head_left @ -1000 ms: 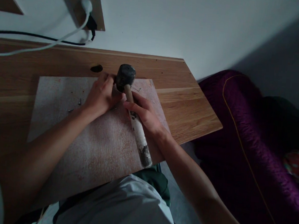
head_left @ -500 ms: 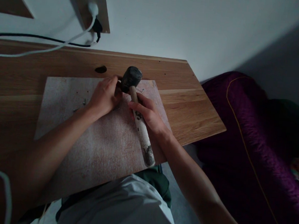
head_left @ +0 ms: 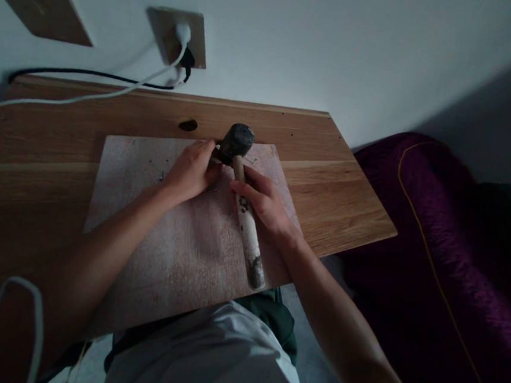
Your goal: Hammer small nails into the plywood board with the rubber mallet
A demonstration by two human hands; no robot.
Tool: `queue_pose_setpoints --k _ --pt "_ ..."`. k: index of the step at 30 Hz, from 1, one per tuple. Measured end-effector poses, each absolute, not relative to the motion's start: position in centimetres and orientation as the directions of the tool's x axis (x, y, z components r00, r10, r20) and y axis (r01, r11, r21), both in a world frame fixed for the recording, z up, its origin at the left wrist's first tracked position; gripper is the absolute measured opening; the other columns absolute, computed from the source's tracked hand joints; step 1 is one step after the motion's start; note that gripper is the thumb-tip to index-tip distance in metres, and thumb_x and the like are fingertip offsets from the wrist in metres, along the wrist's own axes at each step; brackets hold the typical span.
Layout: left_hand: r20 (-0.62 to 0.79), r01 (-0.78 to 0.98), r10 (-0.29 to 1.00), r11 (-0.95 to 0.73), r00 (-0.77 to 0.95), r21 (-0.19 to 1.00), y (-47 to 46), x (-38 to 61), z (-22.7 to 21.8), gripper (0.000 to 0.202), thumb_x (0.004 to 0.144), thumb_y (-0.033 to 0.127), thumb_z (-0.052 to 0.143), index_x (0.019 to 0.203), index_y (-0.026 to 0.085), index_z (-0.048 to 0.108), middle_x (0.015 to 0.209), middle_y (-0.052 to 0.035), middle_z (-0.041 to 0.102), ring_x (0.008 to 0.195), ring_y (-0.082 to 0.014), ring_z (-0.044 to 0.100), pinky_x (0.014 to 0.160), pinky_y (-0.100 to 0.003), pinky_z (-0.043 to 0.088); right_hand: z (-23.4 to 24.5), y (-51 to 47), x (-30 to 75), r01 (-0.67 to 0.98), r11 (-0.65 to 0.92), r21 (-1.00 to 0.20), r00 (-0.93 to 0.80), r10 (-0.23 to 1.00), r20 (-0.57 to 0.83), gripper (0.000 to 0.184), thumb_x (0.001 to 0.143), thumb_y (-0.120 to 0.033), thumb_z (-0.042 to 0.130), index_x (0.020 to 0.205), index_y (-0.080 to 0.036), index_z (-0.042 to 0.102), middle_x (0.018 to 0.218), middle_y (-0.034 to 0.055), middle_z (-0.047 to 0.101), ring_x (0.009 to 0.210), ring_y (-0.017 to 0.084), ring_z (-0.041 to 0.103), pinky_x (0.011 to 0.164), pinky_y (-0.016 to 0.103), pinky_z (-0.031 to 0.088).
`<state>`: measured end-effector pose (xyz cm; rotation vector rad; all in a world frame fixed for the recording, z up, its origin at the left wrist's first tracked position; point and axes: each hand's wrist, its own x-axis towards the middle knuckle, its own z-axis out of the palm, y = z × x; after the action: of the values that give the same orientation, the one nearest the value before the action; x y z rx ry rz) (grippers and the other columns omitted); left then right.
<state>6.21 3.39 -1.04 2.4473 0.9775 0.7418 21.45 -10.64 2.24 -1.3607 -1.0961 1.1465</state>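
A rubber mallet [head_left: 248, 232] with a black head and a worn, pale handle is held over a whitish board [head_left: 163, 267]. My right hand [head_left: 262, 195] is closed round the upper handle, thumb on top, just below the head. Against the left side of the head are the curled fingers of my left hand [head_left: 195, 168]; their tips are partly hidden. A small screw or nail [head_left: 161, 176] stands left of that wrist. Another metal fastener [head_left: 211, 190] lies under the left hand, and a third fastener [head_left: 253, 161] lies right of the mallet head.
Beneath the board is a wooden desk [head_left: 339, 205] with a dark round hole [head_left: 188, 125]. A wall socket [head_left: 200, 37] holds plugs with a white cable [head_left: 89, 98] and a black one. Purple fabric [head_left: 413, 229] covers something at the right.
The camera view has shifted, so everything sits a little farther right and lower. Both hands keep their places at the mallet. The fastener under the left hand shows more clearly.
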Motion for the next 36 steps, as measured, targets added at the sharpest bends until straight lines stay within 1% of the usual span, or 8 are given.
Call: queue_pose_setpoints --k 7,11,14,18,21,24,32,36 --pt "0.324 0.41 0.682 -0.682 0.656 0.606 3.3 5.5 -1.0 0.029 0.09 0.012 0.064 0.118 0.02 0.061 0.115 -0.0092 0.076 0.11 -0.026 0.074 0.098 -0.039 0.059 2.2 -10.5 21.7 0.209 -0.062 -0.976 0.145 0.989 -0.032 0.03 0.089 -0.053 0.073 0.095 -0.024 0.068 0.084 0.0018 0.067 0.079 0.021 0.058 0.072 0.034 0.048" --pt "0.375 0.316 0.632 -0.712 0.679 0.627 3.6 4.6 -0.8 0.04 0.086 0.01 0.069 0.123 0.02 0.057 0.124 -0.0095 0.072 0.115 -0.0244 0.071 0.102 -0.039 0.058 2.2 -10.5 21.7 0.21 -0.05 -0.976 0.151 0.988 -0.018 0.026 0.088 -0.049 0.073 0.093 -0.024 0.066 0.081 0.001 0.064 0.077 0.02 0.058 0.071 0.035 0.047" --pt "0.404 0.295 0.597 -0.746 0.693 0.597 3.4 3.7 -0.3 0.037 0.085 0.014 0.074 0.118 0.021 0.059 0.126 -0.0081 0.068 0.116 -0.0239 0.068 0.103 -0.039 0.057 2.1 -10.6 21.6 0.197 -0.059 -0.979 0.169 0.985 -0.025 0.026 0.087 -0.048 0.072 0.092 -0.024 0.064 0.078 -0.0003 0.06 0.072 0.019 0.054 0.068 0.034 0.045" --pt "0.348 0.26 0.508 -0.787 0.788 0.559 2.4 2.9 -0.1 0.027 0.086 0.016 0.075 0.111 0.022 0.068 0.115 -0.0051 0.068 0.11 -0.0235 0.068 0.102 -0.04 0.057 2.0 -10.6 21.5 0.207 -0.064 -0.976 0.163 0.986 -0.03 0.029 0.087 -0.051 0.073 0.088 -0.025 0.061 0.075 -0.0017 0.056 0.068 0.017 0.049 0.064 0.032 0.042" --pt "0.344 0.255 0.473 -0.815 0.811 0.521 1.9 2.7 -0.6 0.016 0.091 0.016 0.071 0.105 0.021 0.074 0.108 -0.0061 0.069 0.108 -0.0248 0.067 0.101 -0.043 0.056 1.8 -10.5 21.6 0.214 -0.051 -0.976 0.17 0.985 -0.014 0.029 0.086 -0.05 0.072 0.085 -0.025 0.06 0.074 -0.002 0.055 0.067 0.017 0.049 0.064 0.033 0.041" --pt "0.372 0.24 0.45 -0.838 0.812 0.49 2.0 2.7 -1.0 0.017 0.095 0.012 0.064 0.105 0.021 0.075 0.106 -0.0066 0.07 0.107 -0.0242 0.067 0.101 -0.043 0.056 1.7 -10.4 21.7 0.208 -0.041 -0.977 0.163 0.987 -0.007 0.026 0.085 -0.048 0.072 0.085 -0.024 0.061 0.074 -0.0022 0.055 0.066 0.016 0.051 0.064 0.033 0.042" --pt "0.399 0.367 0.484 -0.867 0.779 0.336 2.6 1.8 -0.4 0.018 0.095 0.025 0.072 0.112 0.02 0.074 0.11 -0.0086 0.068 0.112 -0.0286 0.065 0.102 -0.046 0.054 1.5 -10.6 21.7 0.225 -0.08 -0.971 0.176 0.983 -0.04 0.027 0.087 -0.049 0.071 0.084 -0.025 0.059 0.073 -0.0008 0.057 0.069 0.018 0.051 0.063 0.034 0.041" --pt "0.384 0.355 0.449 -0.888 0.807 0.293 2.5 1.9 -0.6 0.008 0.098 0.021 0.067 0.103 0.019 0.073 0.104 -0.008 0.069 0.104 -0.0267 0.067 0.097 -0.043 0.054 1.5 -10.5 21.7 0.245 -0.075 -0.967 0.167 0.985 -0.034 0.029 0.087 -0.052 0.07 0.084 -0.026 0.057 0.074 -0.0009 0.056 0.068 0.018 0.052 0.062 0.033 0.041"
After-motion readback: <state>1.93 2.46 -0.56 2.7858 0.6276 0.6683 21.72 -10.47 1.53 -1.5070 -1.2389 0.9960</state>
